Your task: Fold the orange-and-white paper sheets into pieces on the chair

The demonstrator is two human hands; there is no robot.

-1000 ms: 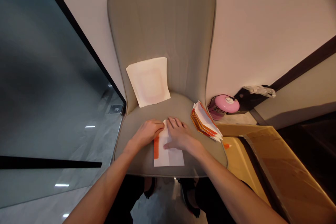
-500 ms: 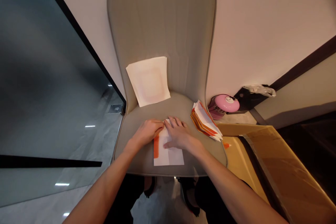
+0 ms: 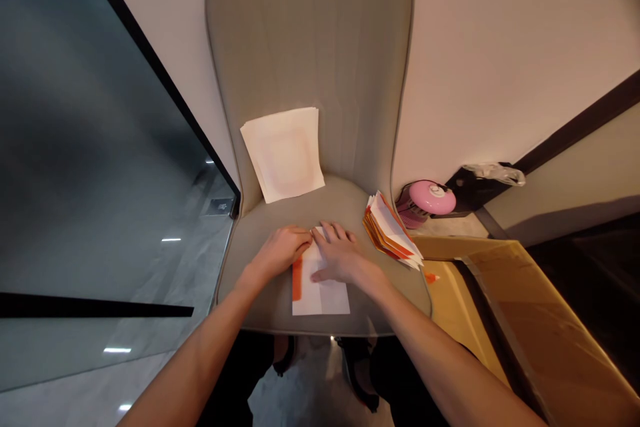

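Observation:
A white sheet of paper [image 3: 330,300] with an orange strip along its left side lies on the chair seat, a faint crease running down it. My left hand [image 3: 283,250] is closed, its fingers bent together at the sheet's upper left edge; its fingertips are partly hidden. Flat across the upper part of the sheet rests my right hand [image 3: 341,257], fingers spread and thumb pointing left. To the right, folded orange-and-white papers [image 3: 393,233] sit in a loose pile. Behind my hands, a stack of white sheets [image 3: 285,157] leans on the backrest.
The grey padded chair [image 3: 310,33] stands against the wall. At right is a cardboard box [image 3: 555,313] with tape on it. A pink rounded object [image 3: 431,197] and a black item [image 3: 470,190] with clear plastic lie behind it. A dark glass panel [image 3: 100,147] is at left.
Both hands hold the same places on the paper. Only a very slight shift of the view shows.

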